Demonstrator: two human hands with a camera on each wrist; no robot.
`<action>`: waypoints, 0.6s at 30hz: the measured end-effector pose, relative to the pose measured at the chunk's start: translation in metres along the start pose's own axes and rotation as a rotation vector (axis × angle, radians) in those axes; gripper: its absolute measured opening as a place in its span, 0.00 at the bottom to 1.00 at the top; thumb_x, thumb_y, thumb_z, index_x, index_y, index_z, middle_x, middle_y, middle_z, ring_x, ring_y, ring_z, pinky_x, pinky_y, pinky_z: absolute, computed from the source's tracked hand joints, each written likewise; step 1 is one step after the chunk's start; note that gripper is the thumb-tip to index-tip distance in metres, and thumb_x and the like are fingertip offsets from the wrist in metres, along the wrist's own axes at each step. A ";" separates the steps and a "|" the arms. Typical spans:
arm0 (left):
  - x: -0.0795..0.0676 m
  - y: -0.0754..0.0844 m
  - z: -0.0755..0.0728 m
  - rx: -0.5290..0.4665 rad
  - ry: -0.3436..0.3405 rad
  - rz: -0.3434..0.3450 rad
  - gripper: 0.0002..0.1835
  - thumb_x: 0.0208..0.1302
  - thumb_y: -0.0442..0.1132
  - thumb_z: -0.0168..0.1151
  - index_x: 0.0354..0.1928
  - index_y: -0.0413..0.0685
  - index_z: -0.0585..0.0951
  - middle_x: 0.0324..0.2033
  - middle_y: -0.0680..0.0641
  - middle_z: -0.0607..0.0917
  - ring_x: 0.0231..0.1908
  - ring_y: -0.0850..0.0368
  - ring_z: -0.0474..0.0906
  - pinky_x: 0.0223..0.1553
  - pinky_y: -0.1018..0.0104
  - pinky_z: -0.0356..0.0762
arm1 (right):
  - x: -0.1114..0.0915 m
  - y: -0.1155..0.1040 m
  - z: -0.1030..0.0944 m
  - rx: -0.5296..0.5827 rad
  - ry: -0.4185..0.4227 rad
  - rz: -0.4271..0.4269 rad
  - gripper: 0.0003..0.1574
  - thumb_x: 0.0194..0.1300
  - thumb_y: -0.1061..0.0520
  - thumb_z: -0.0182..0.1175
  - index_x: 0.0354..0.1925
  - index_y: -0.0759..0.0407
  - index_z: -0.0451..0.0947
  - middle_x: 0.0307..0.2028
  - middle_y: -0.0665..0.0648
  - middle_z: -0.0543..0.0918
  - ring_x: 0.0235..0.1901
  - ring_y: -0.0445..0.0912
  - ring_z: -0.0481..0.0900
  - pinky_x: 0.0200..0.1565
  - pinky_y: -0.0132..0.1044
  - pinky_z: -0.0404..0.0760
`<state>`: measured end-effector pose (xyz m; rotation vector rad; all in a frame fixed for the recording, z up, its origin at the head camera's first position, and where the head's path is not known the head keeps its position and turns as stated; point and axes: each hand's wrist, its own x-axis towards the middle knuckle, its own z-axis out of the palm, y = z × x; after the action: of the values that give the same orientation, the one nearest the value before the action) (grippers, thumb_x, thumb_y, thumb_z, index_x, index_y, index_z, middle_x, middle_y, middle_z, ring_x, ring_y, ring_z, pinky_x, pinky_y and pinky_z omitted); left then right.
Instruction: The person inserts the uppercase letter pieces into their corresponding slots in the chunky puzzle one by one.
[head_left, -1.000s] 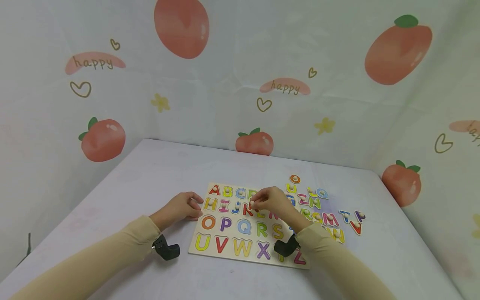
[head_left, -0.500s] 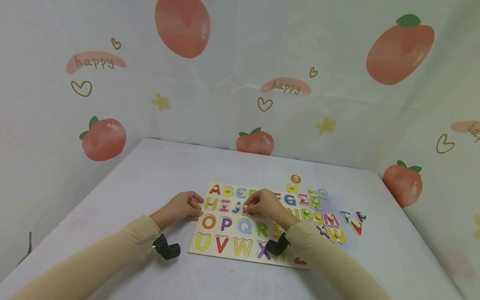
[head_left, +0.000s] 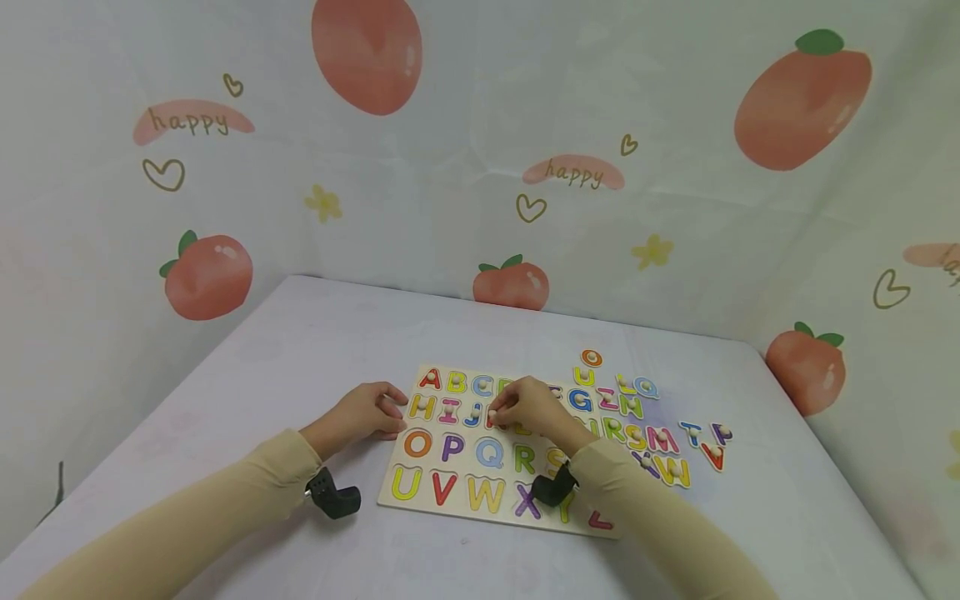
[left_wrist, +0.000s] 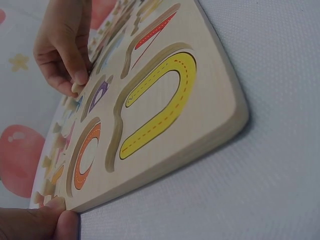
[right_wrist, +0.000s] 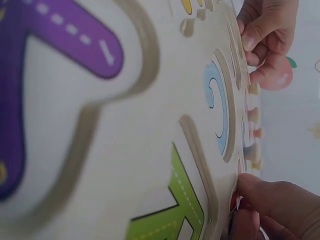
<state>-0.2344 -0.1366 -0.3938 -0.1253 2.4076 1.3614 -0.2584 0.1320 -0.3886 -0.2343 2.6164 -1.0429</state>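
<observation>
A wooden alphabet puzzle board (head_left: 465, 510) lies flat on the table. My right hand (head_left: 534, 410) is over its second row, thumb and index finger pinching the small knob of a red letter piece (head_left: 490, 422). That piece is at the K recess, mostly covered by the hand. In the right wrist view, a bit of red shows under the fingertips (right_wrist: 246, 181). My left hand (head_left: 366, 412) rests at the board's left edge, fingers loosely bent and fingertips touching the rim. Knobbed letters A (head_left: 429, 380), H (head_left: 422, 408), I (head_left: 447, 412) and J (head_left: 472, 415) sit in their recesses.
Several loose knobbed letters lie right of the board, among them an orange O (head_left: 591, 358), a pink M (head_left: 662, 439), a yellow W (head_left: 672, 472) and a red V (head_left: 712, 456). A printed cloth backdrop (head_left: 420, 217) stands behind the table (head_left: 300, 333).
My right hand has moved slightly left and brought the red letter piece onto the K recess, which it now covers. In the last half second it has barely moved. The left hand stays put.
</observation>
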 end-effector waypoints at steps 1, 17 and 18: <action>0.000 0.000 0.000 0.000 -0.001 0.002 0.21 0.56 0.28 0.68 0.52 0.36 0.75 0.34 0.44 0.79 0.29 0.58 0.78 0.32 0.69 0.84 | 0.000 0.000 0.000 0.001 -0.002 0.003 0.03 0.57 0.59 0.70 0.31 0.56 0.84 0.26 0.50 0.82 0.27 0.42 0.76 0.29 0.29 0.73; -0.001 -0.001 -0.001 -0.008 -0.007 0.015 0.21 0.55 0.28 0.68 0.52 0.35 0.75 0.34 0.43 0.79 0.29 0.57 0.78 0.33 0.68 0.84 | -0.014 -0.001 -0.024 0.099 0.070 -0.058 0.13 0.56 0.56 0.71 0.41 0.57 0.83 0.31 0.52 0.80 0.33 0.44 0.76 0.32 0.32 0.76; -0.001 -0.002 -0.001 -0.006 -0.007 0.016 0.21 0.55 0.28 0.68 0.52 0.35 0.75 0.34 0.43 0.79 0.30 0.57 0.78 0.33 0.68 0.84 | -0.016 -0.001 -0.030 0.114 0.077 -0.069 0.14 0.57 0.57 0.70 0.42 0.59 0.82 0.32 0.52 0.80 0.34 0.44 0.77 0.36 0.34 0.77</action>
<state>-0.2334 -0.1384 -0.3943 -0.1023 2.4038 1.3738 -0.2535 0.1545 -0.3640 -0.2645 2.6224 -1.2443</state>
